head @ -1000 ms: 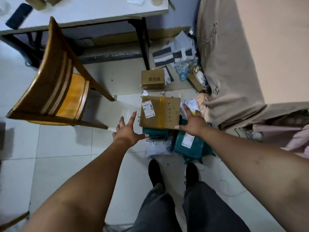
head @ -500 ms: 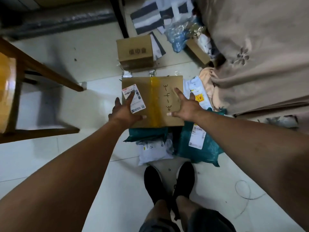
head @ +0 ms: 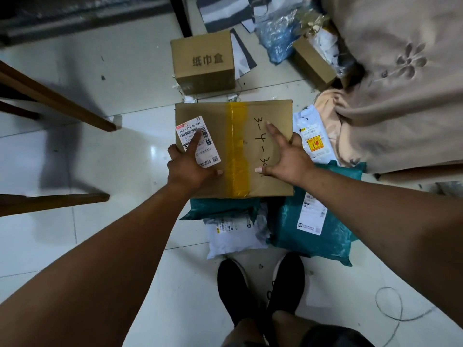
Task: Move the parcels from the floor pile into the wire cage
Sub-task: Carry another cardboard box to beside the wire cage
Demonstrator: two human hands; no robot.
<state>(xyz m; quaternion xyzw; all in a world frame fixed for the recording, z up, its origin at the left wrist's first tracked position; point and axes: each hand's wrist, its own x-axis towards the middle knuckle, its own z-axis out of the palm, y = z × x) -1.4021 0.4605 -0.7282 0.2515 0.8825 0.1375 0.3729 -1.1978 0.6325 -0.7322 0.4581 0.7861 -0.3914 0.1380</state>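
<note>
A large cardboard box (head: 235, 146) with yellow tape, a white shipping label and black handwriting lies on top of the floor pile. My left hand (head: 188, 169) grips its left edge, index finger and thumb on the top face. My right hand (head: 285, 161) holds the right edge in the same way. Under the box lie two teal mailer bags (head: 313, 236) and a white mailer bag (head: 233, 236). Another white mailer (head: 313, 136) lies to the right. A smaller printed box (head: 204, 61) stands just behind. The wire cage is out of view.
Wooden chair legs (head: 62, 108) stand on the white tile floor at left. A beige cloth (head: 400, 96) hangs at right. At the back are a dark table leg (head: 180, 16), an open carton (head: 313, 63) and plastic wrapping. My black shoes (head: 233, 291) stand just before the pile.
My view has dropped closer to the pile. Both hands moved from beside the large box onto it, and each now grasps an edge. The box still rests on the bags.
</note>
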